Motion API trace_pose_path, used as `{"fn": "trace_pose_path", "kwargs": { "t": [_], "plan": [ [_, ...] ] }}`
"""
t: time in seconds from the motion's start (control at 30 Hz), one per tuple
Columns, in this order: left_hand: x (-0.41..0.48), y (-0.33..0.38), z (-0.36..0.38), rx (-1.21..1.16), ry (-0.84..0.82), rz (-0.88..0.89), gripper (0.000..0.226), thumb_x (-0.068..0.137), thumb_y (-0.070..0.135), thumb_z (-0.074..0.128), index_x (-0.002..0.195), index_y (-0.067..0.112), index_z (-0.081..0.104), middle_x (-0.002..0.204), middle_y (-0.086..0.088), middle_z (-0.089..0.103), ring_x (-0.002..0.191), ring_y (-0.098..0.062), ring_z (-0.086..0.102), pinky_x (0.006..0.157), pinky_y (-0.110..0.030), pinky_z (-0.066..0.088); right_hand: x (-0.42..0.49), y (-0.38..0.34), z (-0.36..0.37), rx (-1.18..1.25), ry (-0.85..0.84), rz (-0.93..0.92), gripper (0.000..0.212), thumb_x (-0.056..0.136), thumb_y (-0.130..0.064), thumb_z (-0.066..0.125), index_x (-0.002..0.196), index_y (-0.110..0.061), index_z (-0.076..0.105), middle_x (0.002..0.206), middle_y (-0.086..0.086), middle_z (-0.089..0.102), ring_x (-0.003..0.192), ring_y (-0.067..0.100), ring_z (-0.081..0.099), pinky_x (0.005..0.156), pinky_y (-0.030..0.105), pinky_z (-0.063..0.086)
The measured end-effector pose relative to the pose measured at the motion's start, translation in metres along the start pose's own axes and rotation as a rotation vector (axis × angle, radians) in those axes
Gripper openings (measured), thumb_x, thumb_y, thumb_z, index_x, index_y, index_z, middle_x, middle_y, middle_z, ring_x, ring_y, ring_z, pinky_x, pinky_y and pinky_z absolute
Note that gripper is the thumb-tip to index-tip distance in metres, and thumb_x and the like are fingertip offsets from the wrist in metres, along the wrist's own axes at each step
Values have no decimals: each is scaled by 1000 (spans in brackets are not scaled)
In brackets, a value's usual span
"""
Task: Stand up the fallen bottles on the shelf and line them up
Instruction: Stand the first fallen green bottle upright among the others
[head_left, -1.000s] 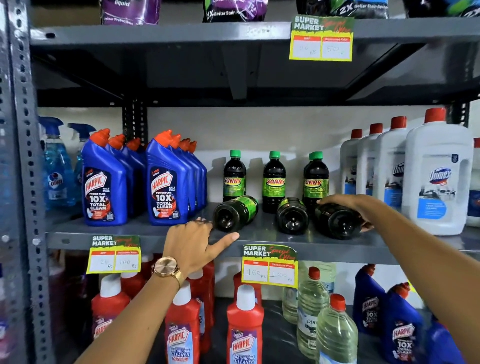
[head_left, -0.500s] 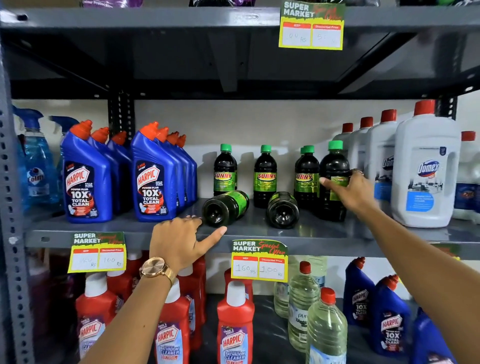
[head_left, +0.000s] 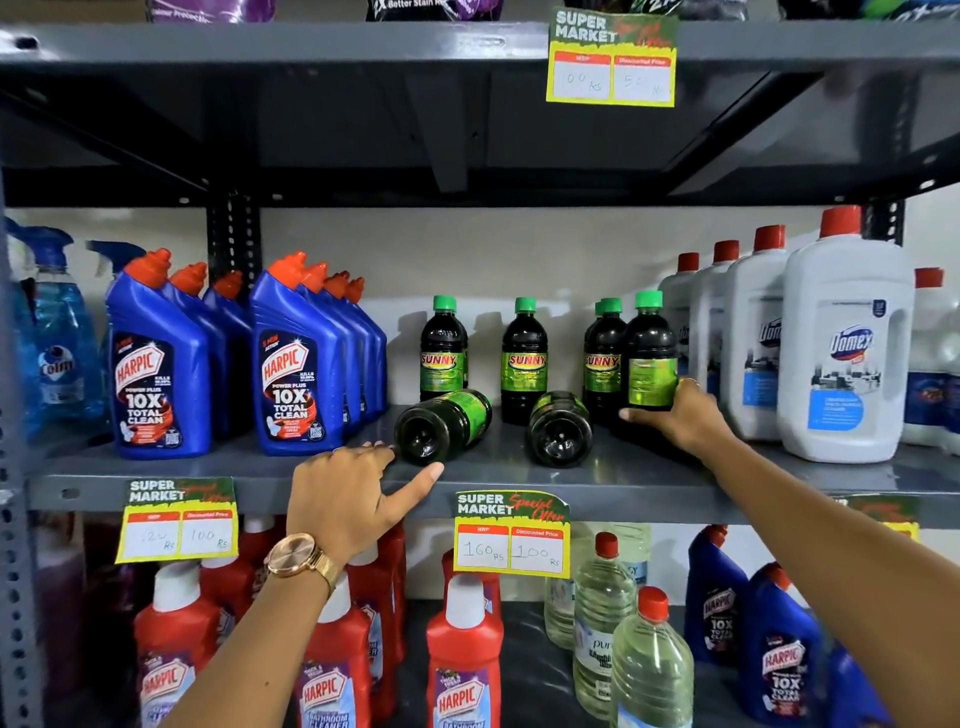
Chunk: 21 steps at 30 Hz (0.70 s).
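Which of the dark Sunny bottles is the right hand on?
The rightmost upright bottle, beside the white Domex bottles. The right hand grips its base; its label faces sideways, unlike the others.

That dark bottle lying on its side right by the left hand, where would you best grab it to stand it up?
Probably around the labelled middle of the fallen bottle, coming from the front and above. Its round base faces outward and its neck points toward the back, so the left hand beside it can wrap the body and tip it upright.
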<state>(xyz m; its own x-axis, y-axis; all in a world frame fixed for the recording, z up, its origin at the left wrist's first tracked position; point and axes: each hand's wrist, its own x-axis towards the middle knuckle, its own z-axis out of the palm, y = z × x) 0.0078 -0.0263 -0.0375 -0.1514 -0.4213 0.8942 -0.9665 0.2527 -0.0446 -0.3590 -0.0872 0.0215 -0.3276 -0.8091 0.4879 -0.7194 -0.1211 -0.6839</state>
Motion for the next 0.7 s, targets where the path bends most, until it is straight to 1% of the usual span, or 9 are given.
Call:
{"fn": "trace_pose_path", "kwargs": {
  "t": [0.1,0.17,0.23,0.33,0.4,0.5,0.57,0.63,0.7],
  "plan": [
    [0,1,-1,-13,-4,-8,80,79,79,15,59,20,65,53,2,64,49,-21,62,44,-22,29,-3,-6,9,-209,36,-2,101,61,-64,75,133,1,43,126,23,55,118,39,53,98,45,46],
    [-1,1,-1,-13,-5,-4,80,79,79,16,60,20,66,53,2,65,49,-20,61,44,-22,29,-3,-9,14,-250,28,16,106,71,-67,63,140,6,30,136,27,43,126,43,43,105,48,36],
    [0,1,-1,-9,-4,1,76,79,78,21,62,20,68,54,2,66,50,-20,62,44,-21,28,-1,-8,16,-185,-2,-14,84,83,-54,59,136,8,37,134,28,45,125,41,43,103,44,35],
    [0,3,-3,-2,-12,1,71,79,75,26,65,20,71,55,1,68,51,-20,63,45,-20,26,-1,-5,12,-47,8,-43,54,84,-32,66,118,8,50,114,24,60,109,38,57,78,32,41],
    [0,3,-4,-7,-15,-4,72,78,75,25,62,20,68,55,1,67,51,-21,63,45,-21,26,-3,-6,11,-88,23,-53,60,80,-34,72,119,5,46,113,24,61,106,38,59,74,30,40],
    [0,3,-5,-16,-20,-12,71,78,76,24,55,18,58,51,-1,62,50,-22,61,42,-22,26,-5,-7,12,-158,31,-57,79,75,-48,73,126,5,45,121,24,57,114,39,55,90,40,46],
    [0,4,-7,-18,-30,-13,70,78,74,26,52,17,56,48,-1,60,48,-22,60,41,-20,20,-5,-8,13,-118,1,-76,65,80,-48,67,121,1,54,119,23,59,110,36,56,92,39,46],
    [-1,4,-8,-20,-34,-12,69,79,74,26,53,17,57,48,-1,60,48,-22,59,41,-20,18,-5,-8,12,-44,-19,-85,43,86,-36,64,111,-1,62,112,23,65,94,29,57,80,31,43],
    [-1,4,-6,-16,-28,-7,72,78,75,23,56,18,61,51,0,62,50,-21,60,42,-21,22,-4,-6,10,-54,-33,-85,38,85,-29,65,111,-2,60,111,22,66,92,29,57,76,29,41]
  ]
}}
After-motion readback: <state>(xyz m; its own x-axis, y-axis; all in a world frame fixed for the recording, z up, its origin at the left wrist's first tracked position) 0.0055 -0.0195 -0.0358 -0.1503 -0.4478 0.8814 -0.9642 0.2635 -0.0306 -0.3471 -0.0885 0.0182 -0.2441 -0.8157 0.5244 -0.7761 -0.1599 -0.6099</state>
